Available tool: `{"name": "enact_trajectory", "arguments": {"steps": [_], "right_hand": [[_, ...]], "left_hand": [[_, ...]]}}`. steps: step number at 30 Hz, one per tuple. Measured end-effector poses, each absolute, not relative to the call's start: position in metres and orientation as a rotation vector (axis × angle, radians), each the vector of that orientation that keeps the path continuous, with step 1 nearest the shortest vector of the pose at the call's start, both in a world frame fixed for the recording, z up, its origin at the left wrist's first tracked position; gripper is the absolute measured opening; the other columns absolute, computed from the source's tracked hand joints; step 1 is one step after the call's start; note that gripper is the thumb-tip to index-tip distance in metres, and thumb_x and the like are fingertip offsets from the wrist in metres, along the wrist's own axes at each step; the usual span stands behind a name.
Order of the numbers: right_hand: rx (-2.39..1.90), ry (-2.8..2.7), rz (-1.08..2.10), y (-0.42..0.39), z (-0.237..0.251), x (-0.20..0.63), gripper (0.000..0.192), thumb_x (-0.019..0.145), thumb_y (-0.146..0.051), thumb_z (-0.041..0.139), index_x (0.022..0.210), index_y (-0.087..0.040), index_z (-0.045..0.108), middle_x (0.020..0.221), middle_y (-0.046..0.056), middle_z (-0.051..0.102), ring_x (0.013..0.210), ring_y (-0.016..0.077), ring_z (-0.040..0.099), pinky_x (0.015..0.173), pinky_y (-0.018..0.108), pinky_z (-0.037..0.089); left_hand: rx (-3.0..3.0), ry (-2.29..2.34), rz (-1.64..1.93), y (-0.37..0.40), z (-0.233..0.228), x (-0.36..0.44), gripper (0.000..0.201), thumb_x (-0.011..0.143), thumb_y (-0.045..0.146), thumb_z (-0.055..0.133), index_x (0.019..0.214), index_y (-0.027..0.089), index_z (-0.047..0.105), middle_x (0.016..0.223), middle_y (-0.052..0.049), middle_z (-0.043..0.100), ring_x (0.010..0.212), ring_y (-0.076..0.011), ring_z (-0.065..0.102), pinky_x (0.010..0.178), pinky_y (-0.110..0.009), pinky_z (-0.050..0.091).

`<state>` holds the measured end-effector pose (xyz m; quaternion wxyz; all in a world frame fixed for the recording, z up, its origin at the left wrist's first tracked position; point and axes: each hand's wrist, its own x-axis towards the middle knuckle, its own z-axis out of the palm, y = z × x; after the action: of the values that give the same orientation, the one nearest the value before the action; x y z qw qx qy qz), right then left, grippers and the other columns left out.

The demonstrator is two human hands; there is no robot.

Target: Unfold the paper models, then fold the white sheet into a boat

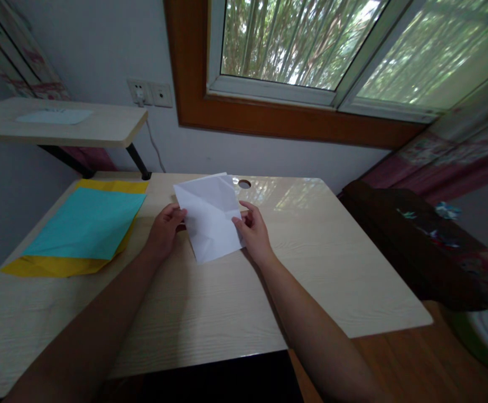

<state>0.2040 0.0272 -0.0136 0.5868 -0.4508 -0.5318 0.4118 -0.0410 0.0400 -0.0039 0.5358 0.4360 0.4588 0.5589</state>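
A folded white sheet of paper (pixel 210 216) with visible creases is held just above the light wooden desk (pixel 210 302), tilted so its far edge rises. My left hand (pixel 165 230) pinches its left edge. My right hand (pixel 254 232) grips its right edge, thumb on top. Both hands sit close together near the middle of the desk.
A turquoise sheet (pixel 87 224) lies on a yellow sheet (pixel 59 265) at the desk's left. A cable hole (pixel 244 183) is near the far edge. A raised shelf (pixel 59 126) stands at back left, a dark sofa (pixel 420 246) to the right, a window (pixel 311 45) beyond.
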Motion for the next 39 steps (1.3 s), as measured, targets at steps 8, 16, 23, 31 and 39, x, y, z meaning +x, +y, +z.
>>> {"name": "enact_trajectory", "arguments": {"steps": [8,16,23,31,39], "right_hand": [[-0.988,-1.163,0.947,0.025,-0.007,0.203,0.046,0.083,-0.034,0.073,0.127,-0.029,0.057,0.087,-0.002,0.064,0.076,0.0139,0.059,0.071,0.028,0.047],[-1.014,-1.100,1.043,0.024,-0.006,0.200,0.056,0.076,-0.040,0.080,0.126,-0.029,0.056,0.081,-0.004,0.064,0.073,0.0148,0.060,0.068,0.028,0.048],[-1.063,-1.024,1.157,0.021,0.000,0.201,0.035,0.078,-0.050,0.077,0.098,-0.022,0.068,0.088,0.001,0.072,0.074,0.0179,0.063,0.067,0.030,0.049],[-1.070,-0.971,1.076,0.024,-0.004,0.204,0.031,0.080,-0.050,0.076,0.093,-0.023,0.070,0.081,-0.001,0.069,0.068,0.0150,0.057,0.063,0.027,0.044],[-1.061,-0.989,0.938,0.029,-0.005,0.206,0.032,0.083,-0.047,0.072,0.107,-0.025,0.067,0.092,0.001,0.068,0.080,0.0157,0.060,0.073,0.030,0.047]], "left_hand": [[1.209,1.047,1.129,0.037,-0.005,-0.039,0.036,0.077,0.047,0.078,0.103,0.022,0.074,0.105,-0.006,0.076,0.093,-0.0220,0.068,0.087,-0.035,0.054],[1.297,1.173,1.041,0.034,0.002,-0.042,0.034,0.080,0.053,0.073,0.078,0.019,0.068,0.076,-0.001,0.066,0.069,-0.0156,0.057,0.064,-0.026,0.044],[1.377,1.209,0.947,0.029,0.010,-0.042,0.040,0.082,0.054,0.068,0.068,0.019,0.059,0.064,0.003,0.054,0.059,-0.0125,0.046,0.055,-0.024,0.035],[1.422,1.086,0.879,0.027,0.012,-0.039,0.042,0.075,0.055,0.076,0.095,0.018,0.073,0.091,-0.004,0.074,0.079,-0.0197,0.064,0.071,-0.029,0.049],[1.420,1.272,1.266,0.032,0.006,-0.043,0.034,0.078,0.052,0.077,0.085,0.019,0.073,0.081,-0.001,0.070,0.076,-0.0169,0.060,0.073,-0.028,0.047]]}}
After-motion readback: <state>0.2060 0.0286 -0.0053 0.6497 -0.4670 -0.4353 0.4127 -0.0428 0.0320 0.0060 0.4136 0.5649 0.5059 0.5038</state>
